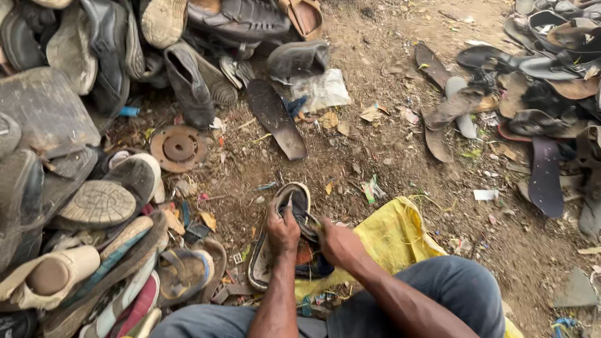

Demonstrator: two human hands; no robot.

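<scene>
A worn dark sandal (pixel 294 201) with a pale sole edge lies on the dirt between my knees, its toe pointing away. My left hand (pixel 283 226) presses down on the sandal's upper, fingers closed over the strap. My right hand (pixel 337 241) is closed around a small tool whose tip meets the sandal's right side; the tool itself is mostly hidden by my fingers. Both forearms reach forward over my blue-grey trousers (pixel 451 294).
A heap of old shoes and soles (pixel 94 206) fills the left side. More sandals and loose soles (pixel 538 94) lie at the right. A yellow sack (pixel 391 238) lies under my right arm. A rusty metal disc (pixel 179 148) and a long dark sole (pixel 275 117) rest on the dirt.
</scene>
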